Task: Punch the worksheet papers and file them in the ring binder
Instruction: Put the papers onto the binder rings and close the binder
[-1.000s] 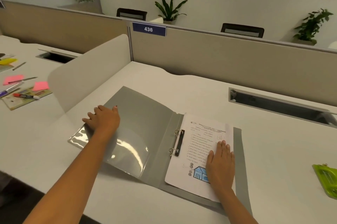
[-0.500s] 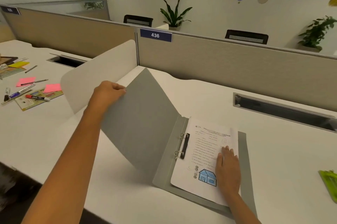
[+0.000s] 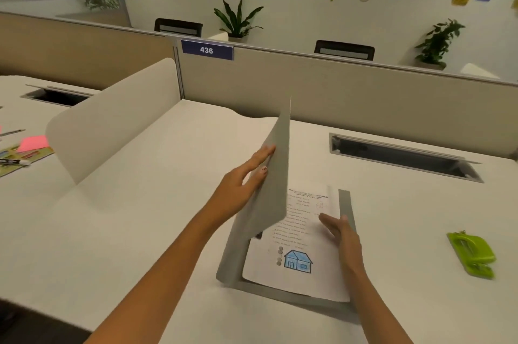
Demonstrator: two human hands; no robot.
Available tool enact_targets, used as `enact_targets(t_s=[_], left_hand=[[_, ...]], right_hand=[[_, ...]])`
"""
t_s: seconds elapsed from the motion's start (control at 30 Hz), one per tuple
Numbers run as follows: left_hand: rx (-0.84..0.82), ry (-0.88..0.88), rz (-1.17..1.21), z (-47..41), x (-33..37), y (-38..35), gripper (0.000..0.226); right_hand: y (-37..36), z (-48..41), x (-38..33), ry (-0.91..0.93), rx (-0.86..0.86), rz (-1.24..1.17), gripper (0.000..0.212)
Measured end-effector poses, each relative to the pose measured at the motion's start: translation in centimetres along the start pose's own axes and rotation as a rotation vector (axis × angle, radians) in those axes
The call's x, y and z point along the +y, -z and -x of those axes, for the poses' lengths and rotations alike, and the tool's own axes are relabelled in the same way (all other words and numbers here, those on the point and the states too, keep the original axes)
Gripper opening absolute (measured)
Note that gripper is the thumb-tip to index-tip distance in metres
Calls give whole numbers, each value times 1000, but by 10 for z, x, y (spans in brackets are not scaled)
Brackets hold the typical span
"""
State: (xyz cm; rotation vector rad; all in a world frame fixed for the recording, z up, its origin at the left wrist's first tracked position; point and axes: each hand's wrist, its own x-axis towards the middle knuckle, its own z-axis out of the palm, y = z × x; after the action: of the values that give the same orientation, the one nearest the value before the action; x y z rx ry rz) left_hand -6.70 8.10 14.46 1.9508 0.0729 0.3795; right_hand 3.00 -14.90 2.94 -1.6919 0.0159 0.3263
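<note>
A grey ring binder point(image 3: 345, 203) lies on the white desk in front of me. Its front cover point(image 3: 276, 175) stands almost upright over the spine, and my left hand point(image 3: 246, 178) holds that cover by its outer face and edge. The worksheet papers point(image 3: 302, 248), with printed lines and a blue house drawing, lie in the binder's right half. My right hand point(image 3: 340, 230) hovers edge-on just above the sheets' right side, fingers apart and holding nothing. The raised cover hides most of the ring mechanism.
A green hole punch point(image 3: 472, 255) sits on the desk at the right. A cable slot point(image 3: 403, 155) opens behind the binder. A white divider panel point(image 3: 112, 116) stands to the left, with pink sticky notes point(image 3: 32, 143) and markers beyond it.
My left hand has swung the front cover from flat on the desk up and over to the right. My right hand has lifted off the worksheets.
</note>
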Motion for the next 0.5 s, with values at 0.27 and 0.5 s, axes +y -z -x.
enact_targets(t_s=[0.27,0.5], left_hand=[[-54,29,-267,0,-27,-72,61],[-154,-49,-628,6,-55,-120,66]], right_hand=[[39,0,-28,-60,-30,-416,60],[54,14,-43,82,81,5,47]])
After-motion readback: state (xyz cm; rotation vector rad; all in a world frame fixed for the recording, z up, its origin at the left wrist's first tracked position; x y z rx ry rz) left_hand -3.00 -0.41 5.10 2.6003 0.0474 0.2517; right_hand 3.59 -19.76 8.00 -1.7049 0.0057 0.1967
